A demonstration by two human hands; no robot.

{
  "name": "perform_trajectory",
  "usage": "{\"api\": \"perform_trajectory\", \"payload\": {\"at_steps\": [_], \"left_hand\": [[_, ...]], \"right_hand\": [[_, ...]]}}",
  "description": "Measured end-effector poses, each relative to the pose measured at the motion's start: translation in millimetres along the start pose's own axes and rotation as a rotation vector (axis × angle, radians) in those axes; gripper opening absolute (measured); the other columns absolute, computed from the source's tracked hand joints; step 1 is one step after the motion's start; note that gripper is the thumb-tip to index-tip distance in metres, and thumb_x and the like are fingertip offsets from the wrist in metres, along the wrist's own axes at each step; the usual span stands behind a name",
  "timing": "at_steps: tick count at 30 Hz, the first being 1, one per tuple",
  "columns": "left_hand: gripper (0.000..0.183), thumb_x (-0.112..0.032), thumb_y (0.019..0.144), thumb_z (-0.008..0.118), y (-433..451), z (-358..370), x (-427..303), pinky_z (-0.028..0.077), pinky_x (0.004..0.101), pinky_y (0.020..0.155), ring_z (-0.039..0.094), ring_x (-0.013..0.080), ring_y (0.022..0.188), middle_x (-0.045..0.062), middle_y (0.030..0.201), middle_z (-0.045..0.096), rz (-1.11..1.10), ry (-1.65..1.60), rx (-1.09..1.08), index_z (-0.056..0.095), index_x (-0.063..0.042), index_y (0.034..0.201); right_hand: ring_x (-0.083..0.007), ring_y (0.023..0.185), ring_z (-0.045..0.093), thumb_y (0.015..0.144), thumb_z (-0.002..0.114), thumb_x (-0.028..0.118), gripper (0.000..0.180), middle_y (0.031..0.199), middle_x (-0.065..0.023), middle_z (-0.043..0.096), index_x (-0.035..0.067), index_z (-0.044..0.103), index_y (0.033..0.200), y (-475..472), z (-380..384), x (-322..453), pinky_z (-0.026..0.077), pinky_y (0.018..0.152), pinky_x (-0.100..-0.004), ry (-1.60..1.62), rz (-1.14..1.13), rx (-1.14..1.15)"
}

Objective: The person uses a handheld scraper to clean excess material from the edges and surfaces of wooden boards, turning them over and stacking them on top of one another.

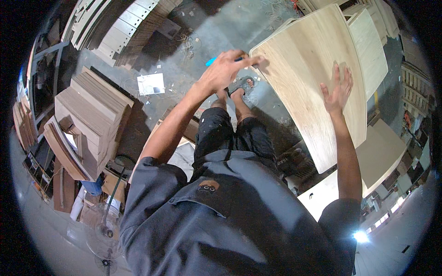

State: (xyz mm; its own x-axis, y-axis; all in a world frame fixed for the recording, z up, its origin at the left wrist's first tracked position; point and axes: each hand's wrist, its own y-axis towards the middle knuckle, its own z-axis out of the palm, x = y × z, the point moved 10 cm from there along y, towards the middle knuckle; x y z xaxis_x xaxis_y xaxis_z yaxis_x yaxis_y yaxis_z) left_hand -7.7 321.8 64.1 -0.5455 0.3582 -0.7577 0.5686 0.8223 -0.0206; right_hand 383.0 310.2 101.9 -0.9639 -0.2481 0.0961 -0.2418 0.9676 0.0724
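A large wood-grain panel (pixel 307 65) with a curved long edge lies to the right in front of me. My left hand (pixel 229 67) is at the panel's near left corner, its fingers curled around a slim blue tool (pixel 211 61); the blue end sticks out behind the hand, and the kind of tool cannot be told. The fingertips at the corner are blurred. My right hand (pixel 337 90) rests palm down on the panel's face towards its right edge, fingers spread, holding nothing. Paler panels (pixel 371 51) show beyond that edge.
Stacked boards (pixel 93 107) stand at left, with a curved wooden piece leaning on them. More boards with holes (pixel 129 26) lie at upper left. A standing fan (pixel 103 229) is at lower left. A white sheet (pixel 151 84), string and scraps lie on the floor; flat panels (pixel 380 151) are at right.
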Motion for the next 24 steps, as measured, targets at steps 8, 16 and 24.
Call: {"api": "perform_trajectory", "payload": {"at_steps": [8, 16, 24], "left_hand": [[0.075, 0.002, 0.092, 0.060, -8.9, -2.5, -14.4, 0.052, 0.0473, 0.103, 0.067, 0.0359, 0.119, 0.015, 0.132, 0.071, -0.159, -0.046, -0.255, 0.063, -0.035, 0.158], [0.079, 0.011, 0.091, 0.058, -14.7, -11.0, -19.2, 0.056, 0.0517, 0.099, 0.068, 0.0413, 0.114, 0.023, 0.126, 0.070, -0.242, -0.069, -0.500, 0.061, -0.029, 0.160], [0.084, 0.008, 0.084, 0.064, -42.4, 79.6, -78.4, 0.054, 0.0520, 0.095, 0.066, 0.0401, 0.111, 0.020, 0.121, 0.069, -0.229, -0.063, -0.290, 0.063, -0.031, 0.158]], "right_hand": [[-0.0440, 0.168, 0.017, 0.100, 0.048, 0.087, 0.099, 0.181, -0.0204, 0.022, 0.028, 0.031, 0.177, -2.2, 1.3, -5.0, 0.012, 0.133, -0.0684, 0.002, -0.039, -0.038], [-0.0429, 0.167, 0.021, 0.099, 0.047, 0.089, 0.096, 0.181, -0.0174, 0.025, 0.033, 0.035, 0.176, -0.5, -0.8, -3.6, 0.015, 0.133, -0.0662, 0.005, -0.025, -0.066], [-0.0416, 0.165, 0.028, 0.099, 0.051, 0.086, 0.090, 0.179, -0.0147, 0.030, 0.037, 0.038, 0.174, -2.2, -2.9, -1.7, 0.018, 0.130, -0.0713, 0.018, -0.042, -0.138]]}}
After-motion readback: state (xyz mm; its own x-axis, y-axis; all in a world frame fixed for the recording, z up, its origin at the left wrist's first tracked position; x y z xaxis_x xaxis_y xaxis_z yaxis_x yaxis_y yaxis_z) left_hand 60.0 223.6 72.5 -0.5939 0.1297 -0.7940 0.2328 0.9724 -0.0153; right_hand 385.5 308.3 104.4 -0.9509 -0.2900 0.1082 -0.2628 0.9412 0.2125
